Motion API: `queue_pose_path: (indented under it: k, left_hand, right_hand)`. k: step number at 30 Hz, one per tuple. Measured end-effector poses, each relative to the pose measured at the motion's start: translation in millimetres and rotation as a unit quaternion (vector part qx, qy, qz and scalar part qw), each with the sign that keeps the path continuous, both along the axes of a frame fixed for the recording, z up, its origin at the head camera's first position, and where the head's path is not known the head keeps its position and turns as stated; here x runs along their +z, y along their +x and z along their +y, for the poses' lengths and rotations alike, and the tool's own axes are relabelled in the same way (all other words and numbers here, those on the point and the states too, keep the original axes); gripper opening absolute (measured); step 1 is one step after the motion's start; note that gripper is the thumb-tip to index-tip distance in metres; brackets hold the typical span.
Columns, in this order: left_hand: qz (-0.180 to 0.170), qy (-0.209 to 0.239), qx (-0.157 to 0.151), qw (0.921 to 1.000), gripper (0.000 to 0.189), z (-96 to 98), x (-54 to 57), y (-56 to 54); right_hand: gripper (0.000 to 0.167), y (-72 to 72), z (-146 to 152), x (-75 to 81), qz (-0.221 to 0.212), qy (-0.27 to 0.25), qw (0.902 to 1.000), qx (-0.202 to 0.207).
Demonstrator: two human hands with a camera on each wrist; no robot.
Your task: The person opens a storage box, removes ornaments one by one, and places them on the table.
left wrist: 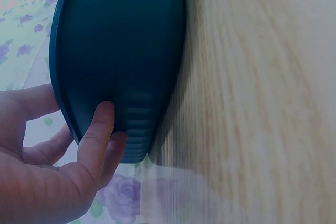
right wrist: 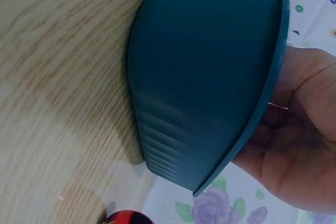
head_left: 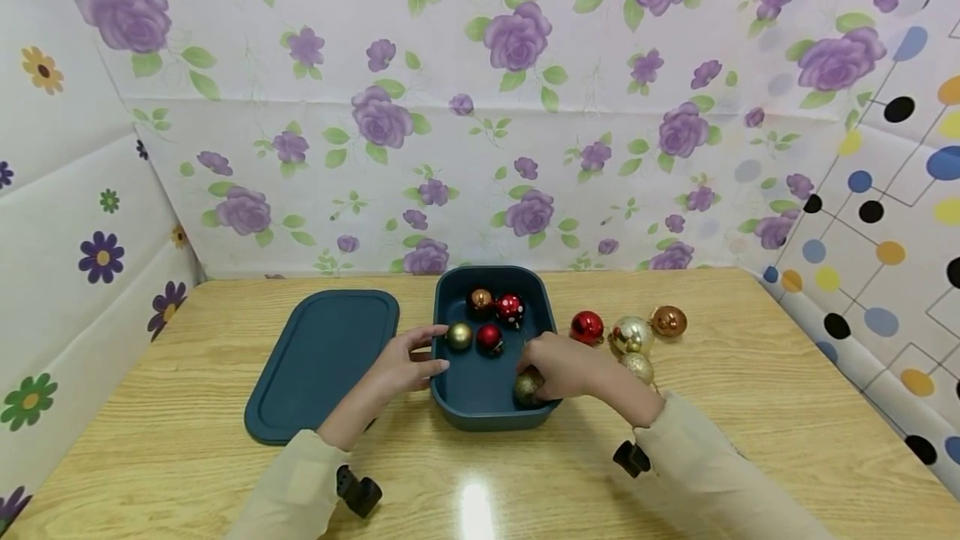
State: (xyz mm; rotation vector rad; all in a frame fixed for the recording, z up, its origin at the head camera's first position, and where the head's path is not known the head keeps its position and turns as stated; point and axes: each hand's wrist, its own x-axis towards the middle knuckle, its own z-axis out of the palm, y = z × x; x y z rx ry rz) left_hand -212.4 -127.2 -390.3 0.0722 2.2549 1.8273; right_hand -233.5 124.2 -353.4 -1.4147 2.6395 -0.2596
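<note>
Gold glitter bauble (head_left: 526,387), pinched in the right hand's (head_left: 560,366) grip, sits at the near right corner of a dark blue box (head_left: 480,421); the left hand's (head_left: 407,363) grip loosely straddles its left rim. Four baubles (head_left: 489,337) lie inside, four more (head_left: 632,334) wait on the table (head_left: 720,365), so packing looks roughly half done, the lid (head_left: 326,357) off.
</note>
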Motion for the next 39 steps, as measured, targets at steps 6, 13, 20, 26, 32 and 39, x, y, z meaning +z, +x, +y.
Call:
queue_pose_path:
  k: [6, 13, 20, 26, 32, 39]
  left_hand:
    - [0.001, 0.0, -0.001, 1.0, 0.052, -0.3, 0.0, 0.3]
    - [0.004, -0.004, -0.003, 1.0, 0.052, -0.9, 1.3, 0.3]
    - [0.003, -0.007, -0.003, 1.0, 0.053, -0.8, 1.6, 0.3]
    - [0.003, -0.005, -0.005, 1.0, 0.052, -0.7, 2.3, 0.7]
    - [0.0, -0.002, -0.01, 1.0, 0.052, 0.0, 3.0, -0.1]
    - [0.0, -0.008, -0.003, 1.0, 0.052, 0.9, 2.9, 1.6]
  right_hand:
    - [0.035, 3.2, 9.7, -1.3, -0.01, -0.061, 0.998, -0.014]
    - [0.039, 5.7, 25.8, 3.5, -0.002, -0.142, 0.9891, -0.039]
    - [0.043, 6.1, 47.3, 9.6, -0.01, -0.245, 0.9652, -0.092]
    - [0.043, 4.9, 70.2, 13.1, -0.035, -0.299, 0.9449, -0.129]
    - [0.045, 4.1, 100.0, 12.4, -0.057, -0.328, 0.9265, -0.177]
    - [0.047, 3.9, 135.6, 7.7, -0.047, -0.332, 0.9079, -0.252]
